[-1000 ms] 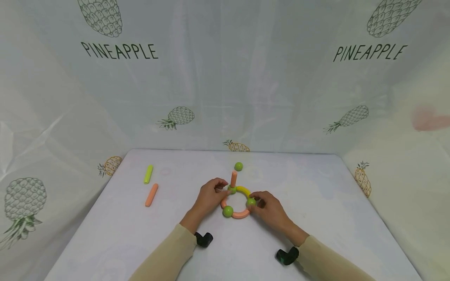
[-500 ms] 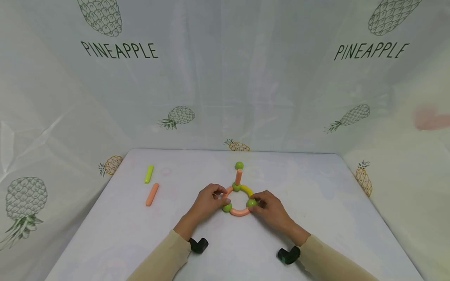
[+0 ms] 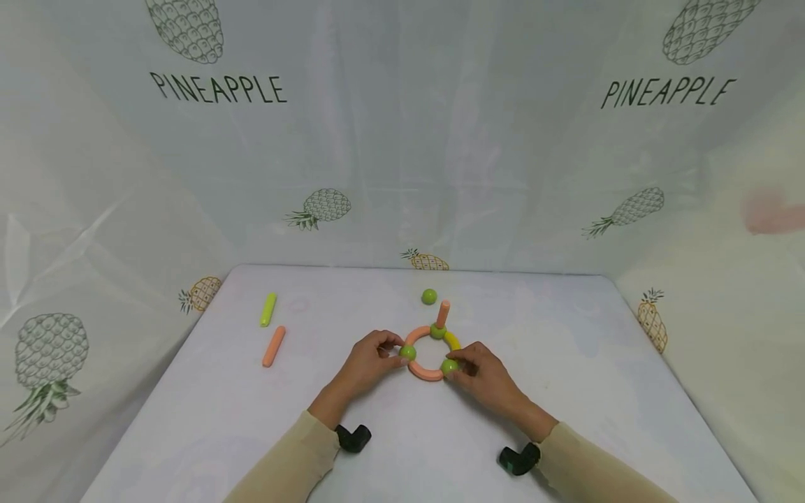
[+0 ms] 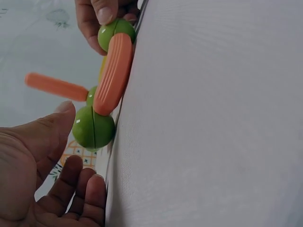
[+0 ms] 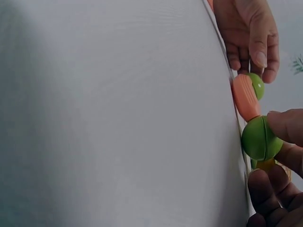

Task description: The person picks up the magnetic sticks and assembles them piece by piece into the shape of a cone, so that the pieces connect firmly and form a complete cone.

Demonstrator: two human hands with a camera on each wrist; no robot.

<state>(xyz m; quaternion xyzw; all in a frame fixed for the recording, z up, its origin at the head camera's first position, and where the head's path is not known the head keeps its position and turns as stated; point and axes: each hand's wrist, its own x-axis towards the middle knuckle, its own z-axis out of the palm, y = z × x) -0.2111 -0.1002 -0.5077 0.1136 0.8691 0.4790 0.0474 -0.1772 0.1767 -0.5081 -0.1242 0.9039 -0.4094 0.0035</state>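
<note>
A ring of curved rods and green balls lies on the table between both hands. It has two orange curved rods, one at the back left (image 3: 416, 334) and one in front (image 4: 113, 73), and a yellow curved rod (image 3: 453, 341) at the back right. From its rear green ball (image 3: 438, 332) an orange straight rod (image 3: 443, 314) stands up. My left hand (image 3: 370, 360) holds the left green ball (image 4: 93, 127) between thumb and fingertips, its other fingers spread loosely. With thumb and fingers, my right hand (image 3: 486, 377) pinches the right green ball (image 5: 261, 138).
A loose green ball (image 3: 429, 296) sits behind the ring. Further left lie a lime-green rod (image 3: 268, 309) and another orange rod (image 3: 273, 346). The white table (image 3: 541, 314) ends at a pineapple-print curtain (image 3: 402, 140).
The ring has turned clockwise, its upright rod shifting right and its left ball moving away from me. My left hand went from the rear ball to the left one; the right hand stays put.
</note>
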